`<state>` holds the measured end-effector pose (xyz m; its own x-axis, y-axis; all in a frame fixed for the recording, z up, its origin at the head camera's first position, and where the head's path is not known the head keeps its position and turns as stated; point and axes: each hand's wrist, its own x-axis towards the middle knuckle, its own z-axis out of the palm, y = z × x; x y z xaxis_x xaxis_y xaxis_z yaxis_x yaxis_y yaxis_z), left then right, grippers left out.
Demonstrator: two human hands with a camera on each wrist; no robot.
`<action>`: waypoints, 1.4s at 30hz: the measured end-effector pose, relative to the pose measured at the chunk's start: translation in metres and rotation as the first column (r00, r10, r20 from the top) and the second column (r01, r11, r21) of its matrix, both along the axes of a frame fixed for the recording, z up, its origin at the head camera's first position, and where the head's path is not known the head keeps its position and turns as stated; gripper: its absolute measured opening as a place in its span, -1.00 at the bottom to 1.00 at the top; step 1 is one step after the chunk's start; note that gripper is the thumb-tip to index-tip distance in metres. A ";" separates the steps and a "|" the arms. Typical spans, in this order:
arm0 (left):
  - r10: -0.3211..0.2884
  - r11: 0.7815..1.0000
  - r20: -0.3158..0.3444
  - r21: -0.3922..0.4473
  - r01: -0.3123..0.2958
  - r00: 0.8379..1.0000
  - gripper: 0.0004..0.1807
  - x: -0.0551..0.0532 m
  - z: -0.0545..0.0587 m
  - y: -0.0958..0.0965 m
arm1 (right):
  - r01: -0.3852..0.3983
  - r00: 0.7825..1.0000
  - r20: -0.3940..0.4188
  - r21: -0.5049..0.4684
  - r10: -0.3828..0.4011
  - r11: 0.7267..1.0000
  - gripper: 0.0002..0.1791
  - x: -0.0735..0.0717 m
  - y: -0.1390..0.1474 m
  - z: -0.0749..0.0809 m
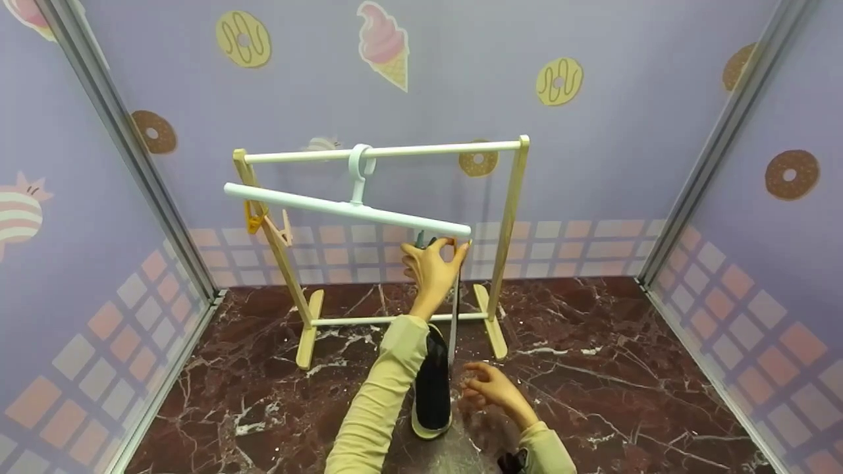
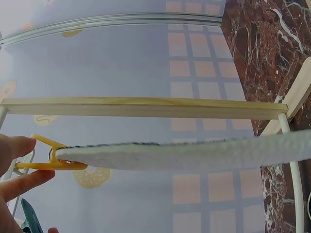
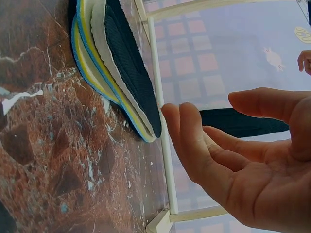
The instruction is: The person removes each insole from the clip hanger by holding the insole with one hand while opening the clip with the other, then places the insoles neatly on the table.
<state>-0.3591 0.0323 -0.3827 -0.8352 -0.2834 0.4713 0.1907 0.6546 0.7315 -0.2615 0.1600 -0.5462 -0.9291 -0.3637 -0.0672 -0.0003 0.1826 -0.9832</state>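
Note:
My left hand (image 1: 431,270) is raised just under the low right end of a white hanger (image 1: 349,209). Its thumb and finger pinch a yellow clothespin (image 2: 60,158), whose jaws bite the end of a thin insole (image 2: 194,156). The insole hangs down edge-on in the head view. A teal clothespin (image 2: 30,216) also sits among the left fingers. Lower down, my right hand (image 1: 497,392) hovers over the table with loosely bent fingers and nothing in them. Beside it lies a stack of insoles (image 3: 109,58), dark on top with white, yellow and blue edges.
A wooden rack (image 1: 510,230) with white crossbars stands on the dark red marbled table (image 1: 579,408); the hanger hooks over its top bar, tilted down to the right. By the left post are an orange clothespin (image 1: 253,218) and a beige clothespin (image 1: 282,232). Patterned walls enclose the table.

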 end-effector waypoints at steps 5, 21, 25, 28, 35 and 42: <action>0.000 1.000 -0.014 0.024 0.000 1.000 -0.74 -0.001 0.000 0.002 | 0.053 0.998 -0.034 -0.008 -0.053 0.999 -0.53 -0.001 0.000 0.003; -0.002 0.996 -0.001 0.091 0.002 1.000 -0.83 0.004 0.004 0.006 | 0.065 0.990 -0.121 -0.111 -0.079 0.992 -0.51 -0.049 0.020 -0.076; 0.018 0.994 -0.038 0.107 -0.014 0.999 -0.85 0.005 0.003 0.008 | 0.157 0.987 0.012 0.000 -0.157 0.988 -0.46 -0.024 0.004 -0.030; 0.043 0.994 -0.079 0.104 -0.034 0.996 -0.85 0.005 0.002 0.009 | 0.160 0.986 0.030 0.033 -0.161 0.987 -0.48 -0.008 -0.003 -0.001; 0.075 0.993 -0.123 0.095 -0.064 0.990 -0.87 0.006 0.002 0.011 | 0.178 0.981 0.081 -0.004 -0.177 0.984 -0.52 -0.002 -0.008 0.008; 0.079 0.992 -0.123 0.110 -0.065 0.989 -0.88 0.006 0.001 0.012 | 0.183 0.980 0.078 -0.005 -0.182 0.983 -0.44 -0.008 -0.005 -0.008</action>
<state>-0.3535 0.0439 -0.3814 -0.7460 -0.3943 0.5367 0.2415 0.5909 0.7697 -0.2698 0.1549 -0.5541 -0.9722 -0.1897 -0.1374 0.1072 0.1610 -0.9811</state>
